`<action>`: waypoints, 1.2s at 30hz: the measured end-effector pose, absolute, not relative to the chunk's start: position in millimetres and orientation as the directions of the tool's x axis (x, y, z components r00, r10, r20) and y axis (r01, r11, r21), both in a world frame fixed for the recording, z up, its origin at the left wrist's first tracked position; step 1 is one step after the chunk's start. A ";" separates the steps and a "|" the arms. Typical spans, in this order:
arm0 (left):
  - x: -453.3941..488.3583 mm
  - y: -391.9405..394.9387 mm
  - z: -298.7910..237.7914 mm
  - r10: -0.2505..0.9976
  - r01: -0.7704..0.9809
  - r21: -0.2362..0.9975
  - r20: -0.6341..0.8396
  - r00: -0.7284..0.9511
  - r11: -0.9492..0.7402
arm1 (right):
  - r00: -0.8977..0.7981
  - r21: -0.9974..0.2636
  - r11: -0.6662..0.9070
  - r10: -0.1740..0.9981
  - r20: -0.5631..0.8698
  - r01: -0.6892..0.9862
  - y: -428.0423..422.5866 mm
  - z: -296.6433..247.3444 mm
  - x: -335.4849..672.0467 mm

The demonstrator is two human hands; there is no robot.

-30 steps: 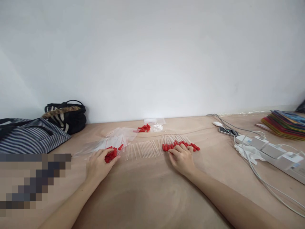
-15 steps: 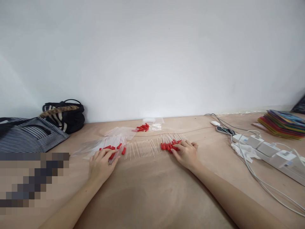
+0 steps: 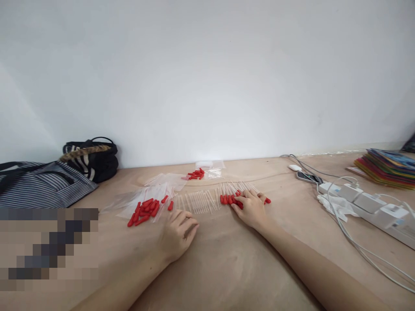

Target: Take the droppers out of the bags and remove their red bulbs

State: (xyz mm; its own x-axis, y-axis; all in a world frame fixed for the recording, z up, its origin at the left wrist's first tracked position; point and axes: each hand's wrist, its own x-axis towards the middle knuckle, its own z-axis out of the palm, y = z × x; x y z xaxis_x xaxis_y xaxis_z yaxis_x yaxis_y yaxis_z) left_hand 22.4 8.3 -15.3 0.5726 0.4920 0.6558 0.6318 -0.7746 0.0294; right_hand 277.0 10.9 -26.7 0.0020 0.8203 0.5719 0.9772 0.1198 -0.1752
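My left hand (image 3: 180,231) is just above or on the table, in front of a row of thin clear tubes (image 3: 197,202). Its fingers are loosely bent, with the thumb apart, and nothing shows in them. My right hand (image 3: 251,208) has its fingers bent over the red bulbs of several droppers (image 3: 225,199), clear tubes with red rubber ends that lie side by side. Its fingertips are partly hidden. A pile of loose red rubber bulbs (image 3: 144,210) lies on clear plastic bags (image 3: 126,207) at the left.
More red bulbs (image 3: 196,174) and a small clear bag (image 3: 214,166) lie near the wall. On the right are a white power strip (image 3: 366,205) with plugs and cables, a crumpled tissue (image 3: 337,208) and a stack of colourful booklets (image 3: 385,169). Bags (image 3: 55,181) stand at the left.
My left hand has left the pile of red bulbs and moved right, toward the front of the clear tubes. My right hand stays at the droppers, and a red bulb now shows on its right.
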 end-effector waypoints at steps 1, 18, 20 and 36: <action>28.0 7.7 -16.8 0.487 0.612 0.043 0.650 0.583 -0.790 | 0.023 -0.199 0.111 0.822 0.569 0.974 11.4 -27.5 276.5; 80.6 14.4 -19.4 0.764 0.426 0.641 0.461 0.451 -0.638 | -0.045 -0.075 0.244 0.451 0.891 0.967 3.0 -26.5 268.8; 81.4 14.1 -17.2 0.824 0.336 0.798 0.319 0.468 -0.500 | -0.128 -0.009 0.325 0.396 0.910 0.946 -5.7 -25.4 259.7; 36.7 -4.2 -18.5 0.748 0.529 0.538 0.369 0.552 -0.656 | -0.435 0.131 0.587 0.413 0.800 0.799 -12.9 -30.7 242.7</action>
